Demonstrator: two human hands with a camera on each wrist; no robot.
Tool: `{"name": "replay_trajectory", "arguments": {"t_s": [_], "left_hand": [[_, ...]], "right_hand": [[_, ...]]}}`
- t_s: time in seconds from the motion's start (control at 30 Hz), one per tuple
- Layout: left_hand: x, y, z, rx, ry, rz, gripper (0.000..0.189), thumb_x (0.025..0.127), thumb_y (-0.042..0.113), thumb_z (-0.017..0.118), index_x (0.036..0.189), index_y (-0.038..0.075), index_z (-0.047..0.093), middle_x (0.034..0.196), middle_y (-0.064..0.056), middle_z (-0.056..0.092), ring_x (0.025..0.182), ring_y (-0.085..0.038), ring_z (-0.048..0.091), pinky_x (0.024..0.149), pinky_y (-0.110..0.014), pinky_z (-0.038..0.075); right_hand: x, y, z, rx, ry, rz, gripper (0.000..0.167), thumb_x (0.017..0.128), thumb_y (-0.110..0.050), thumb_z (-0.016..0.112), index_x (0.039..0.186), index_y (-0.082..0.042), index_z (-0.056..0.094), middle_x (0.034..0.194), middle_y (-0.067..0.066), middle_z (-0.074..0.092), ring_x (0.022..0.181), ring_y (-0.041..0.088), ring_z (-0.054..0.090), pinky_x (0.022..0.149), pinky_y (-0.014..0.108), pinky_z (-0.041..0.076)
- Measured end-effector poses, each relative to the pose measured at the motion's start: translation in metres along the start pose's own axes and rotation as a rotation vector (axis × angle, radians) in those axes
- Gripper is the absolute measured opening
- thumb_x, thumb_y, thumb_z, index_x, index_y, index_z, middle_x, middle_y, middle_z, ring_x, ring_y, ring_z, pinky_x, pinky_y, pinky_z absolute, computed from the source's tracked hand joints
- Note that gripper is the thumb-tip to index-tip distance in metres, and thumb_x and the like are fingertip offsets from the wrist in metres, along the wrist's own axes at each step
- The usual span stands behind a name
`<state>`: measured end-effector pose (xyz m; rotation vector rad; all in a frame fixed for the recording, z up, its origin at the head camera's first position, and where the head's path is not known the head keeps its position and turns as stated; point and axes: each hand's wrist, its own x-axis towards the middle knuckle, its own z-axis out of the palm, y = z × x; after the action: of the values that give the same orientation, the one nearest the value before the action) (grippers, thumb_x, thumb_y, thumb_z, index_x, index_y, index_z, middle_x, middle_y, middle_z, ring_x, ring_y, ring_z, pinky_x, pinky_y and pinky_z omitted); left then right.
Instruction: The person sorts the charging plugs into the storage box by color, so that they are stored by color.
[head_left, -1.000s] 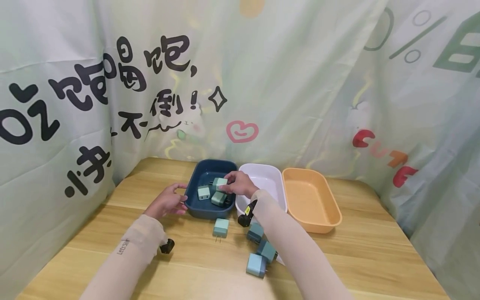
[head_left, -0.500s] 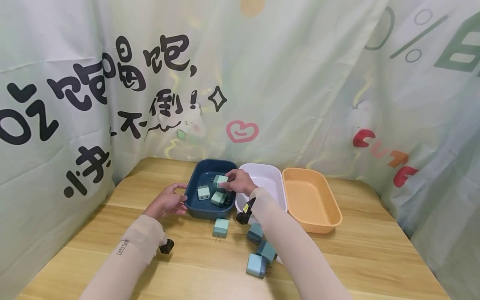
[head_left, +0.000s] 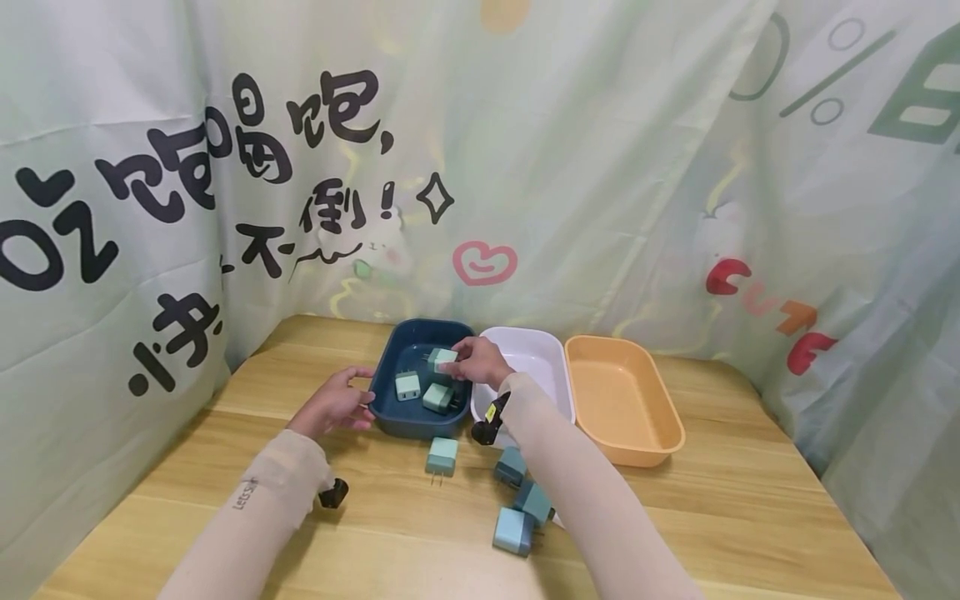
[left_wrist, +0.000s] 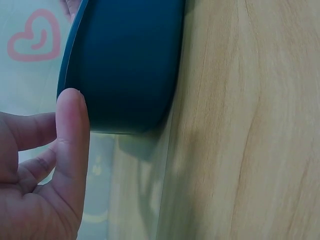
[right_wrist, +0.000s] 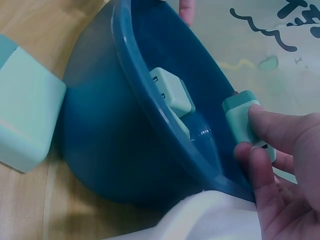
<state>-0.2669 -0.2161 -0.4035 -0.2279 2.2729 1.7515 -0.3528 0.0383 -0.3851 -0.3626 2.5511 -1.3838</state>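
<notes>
My right hand [head_left: 483, 364] pinches a pale green charger plug [right_wrist: 240, 117] between thumb and fingers, over the right side of the dark blue tray [head_left: 412, 429]. The plug's prongs point left in the head view. Inside that tray lie a charger with two USB ports [head_left: 407, 385] and a second charger [head_left: 437, 398]. At the tray's left side, my left hand [head_left: 336, 406] touches the rim, its thumb [left_wrist: 72, 145] straight against it and the other fingers partly hidden behind. Just in front of the tray, another charger [head_left: 442, 457] lies on the table with prongs toward me.
A pale lavender tray [head_left: 536, 367] and an orange tray [head_left: 618, 392] stand in a row right of the blue one. Several blue-green chargers [head_left: 513, 531] lie beside my right forearm, which partly covers something white there. A printed curtain [head_left: 585, 167] hangs behind the wooden table.
My right hand has shifted slightly back and right with the charger plug, uncovering more of the tray floor between the chargers. The left hand and the trays stay where they were.
</notes>
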Motion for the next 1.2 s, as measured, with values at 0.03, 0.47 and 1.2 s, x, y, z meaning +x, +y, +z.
{"name": "replay_trajectory", "arguments": {"t_s": [0.03,0.47,1.2], "left_hand": [[0.0,0.0,0.0,-0.002,-0.002,0.0,0.045,0.101,0.003,0.045,0.144,0.008,0.035,0.108,-0.024,0.053,0.076,-0.025,0.061,0.064,-0.036,0.058],[0.003,-0.005,0.005,0.003,-0.009,0.003,0.045,0.101,0.003,0.045,0.144,0.008,0.035,0.112,-0.025,0.052,0.077,-0.025,0.061,0.063,-0.036,0.058],[0.0,0.001,0.0,0.006,-0.019,0.005,0.047,0.101,0.003,0.043,0.146,0.005,0.031,0.114,-0.026,0.051,0.077,-0.025,0.061,0.065,-0.037,0.059]], "right_hand": [[0.0,0.0,0.0,0.003,0.002,0.0,0.048,0.082,-0.024,0.08,0.119,-0.001,0.06,0.098,0.01,0.063,0.073,0.018,0.066,0.076,0.029,0.055],[-0.004,0.004,-0.008,0.072,-0.017,0.039,0.034,0.09,-0.017,0.071,0.116,0.002,0.061,0.103,0.012,0.065,0.08,0.019,0.068,0.078,0.03,0.056],[-0.044,-0.002,-0.013,0.081,-0.173,-0.054,0.033,0.096,-0.014,0.062,0.124,0.004,0.058,0.112,0.02,0.063,0.078,0.02,0.067,0.071,0.03,0.057]]}}
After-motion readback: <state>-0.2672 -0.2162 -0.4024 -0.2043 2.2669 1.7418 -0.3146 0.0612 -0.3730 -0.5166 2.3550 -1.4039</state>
